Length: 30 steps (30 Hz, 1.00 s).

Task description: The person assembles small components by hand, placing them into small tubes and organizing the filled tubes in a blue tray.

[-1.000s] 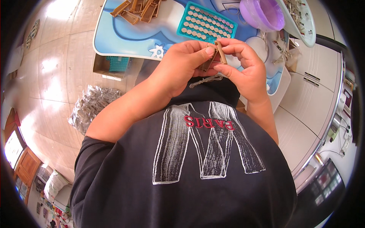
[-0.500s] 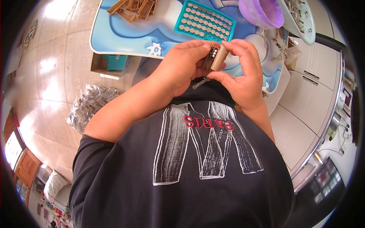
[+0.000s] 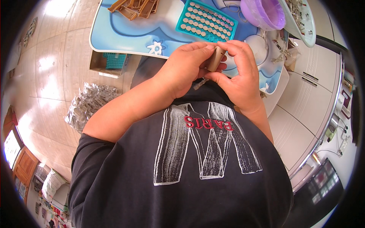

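Note:
In front of my chest, over the table's near edge, both hands are closed on a small brown plastic casing (image 3: 216, 60). My left hand (image 3: 186, 62) grips it from the left, thumb near its upper end. My right hand (image 3: 243, 66) pinches it from the right, index finger at the top and thumb by the lower end. The casing's smooth outer face shows; its inside is hidden. A short bundle of greyish wire or cord (image 3: 199, 84) hangs below it. Just beyond my hands lies a teal tray (image 3: 180, 26) holding rows of small round silvery discs.
On the blue-and-white table (image 3: 125, 41) lie several brown plastic shells (image 3: 146, 8). A purple bowl (image 3: 260, 13) with a plastic liner and a pale basket of small parts (image 3: 311, 28) stand at the right. A cardboard box (image 3: 95, 62) and a silvery bag (image 3: 91, 106) are at the left.
The brown cover in my right hand has moved left over the other half, hiding the black and white parts that showed inside. My fingers have drawn closer together.

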Motion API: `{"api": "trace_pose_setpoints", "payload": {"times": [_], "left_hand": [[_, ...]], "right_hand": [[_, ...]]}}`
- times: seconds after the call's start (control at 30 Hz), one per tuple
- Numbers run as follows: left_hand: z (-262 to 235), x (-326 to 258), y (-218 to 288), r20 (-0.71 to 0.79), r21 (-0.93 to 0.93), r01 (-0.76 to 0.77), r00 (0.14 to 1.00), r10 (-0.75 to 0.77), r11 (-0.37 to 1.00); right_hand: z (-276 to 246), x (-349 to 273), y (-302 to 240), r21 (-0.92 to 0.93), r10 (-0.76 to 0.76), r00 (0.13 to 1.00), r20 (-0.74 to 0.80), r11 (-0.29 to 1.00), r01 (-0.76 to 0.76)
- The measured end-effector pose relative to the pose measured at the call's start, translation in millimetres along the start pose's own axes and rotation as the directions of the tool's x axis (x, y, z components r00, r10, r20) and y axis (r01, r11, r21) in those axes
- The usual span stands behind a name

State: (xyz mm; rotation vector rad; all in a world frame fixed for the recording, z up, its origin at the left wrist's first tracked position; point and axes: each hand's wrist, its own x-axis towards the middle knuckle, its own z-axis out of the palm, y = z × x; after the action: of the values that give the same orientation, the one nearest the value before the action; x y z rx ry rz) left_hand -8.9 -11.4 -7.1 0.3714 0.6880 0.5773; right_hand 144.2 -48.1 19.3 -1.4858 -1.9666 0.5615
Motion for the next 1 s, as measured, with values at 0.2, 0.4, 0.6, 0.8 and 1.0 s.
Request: {"api": "trace_pose_setpoints", "payload": {"times": [0.2, 0.4, 0.6, 0.8, 1.0], "left_hand": [[2, -1, 0, 0.000, -0.020, -0.007, 1.000, 0.007, 1.000], [-4, 2, -4, 0.059, -0.014, -0.010, 0.998, 0.010, 1.000], [1, 2, -5, 0.080, 0.107, -0.047, 0.996, 0.039, 0.993], [1, -3, -9, 0.127, 0.497, -0.285, 0.958, 0.256, 0.819], [6, -9, -1, 0.174, 0.604, -0.306, 0.952, 0.253, 0.735]], "right_hand": [[-2, 0, -2, 0.007, 0.041, 0.998, 0.036, 0.999, -0.042], [0, -1, 0, -0.011, 0.036, 0.999, 0.033, 0.999, -0.036], [1, -2, 2, 0.025, 0.037, 0.999, 0.029, 0.999, -0.038], [-5, -5, 13, 0.153, 0.126, 0.992, -0.031, 0.981, -0.120], [-7, -17, 21, 0.578, 0.315, 0.949, 0.010, 0.773, -0.262]]}}
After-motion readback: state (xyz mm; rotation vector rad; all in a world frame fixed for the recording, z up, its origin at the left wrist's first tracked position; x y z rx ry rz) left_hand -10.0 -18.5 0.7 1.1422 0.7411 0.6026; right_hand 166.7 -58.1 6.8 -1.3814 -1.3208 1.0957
